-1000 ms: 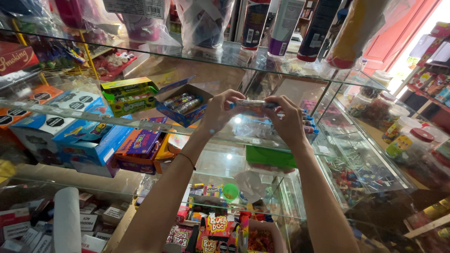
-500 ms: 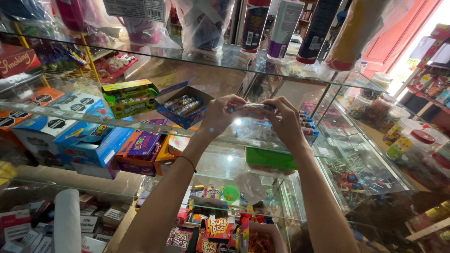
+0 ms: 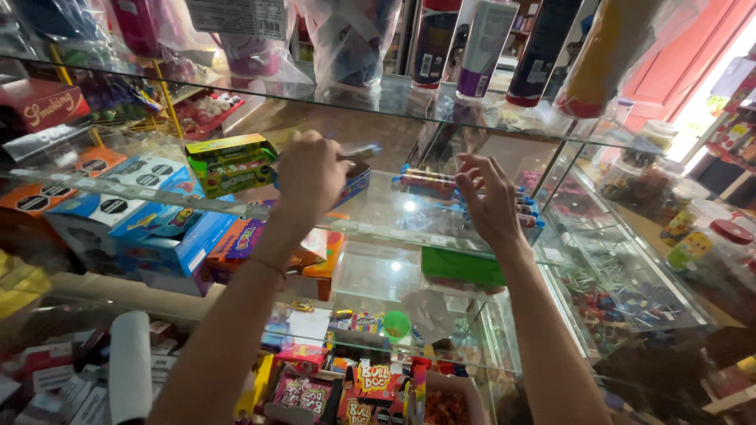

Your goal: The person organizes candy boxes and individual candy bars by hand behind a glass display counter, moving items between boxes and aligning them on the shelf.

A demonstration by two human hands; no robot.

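- Your left hand (image 3: 309, 175) grips a thin blue-ended candy roll (image 3: 358, 149) in closed fingers above the glass shelf (image 3: 378, 216).
- Your right hand (image 3: 490, 201) rests spread, fingers wide, on matching rolls (image 3: 425, 179) lying on that shelf.

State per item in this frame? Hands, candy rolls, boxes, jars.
left hand: closed on a thin candy roll, over the open blue box
right hand: fingers spread on the candy rolls lying flat on the glass shelf
green box: closed
red-lidded jar: lid on
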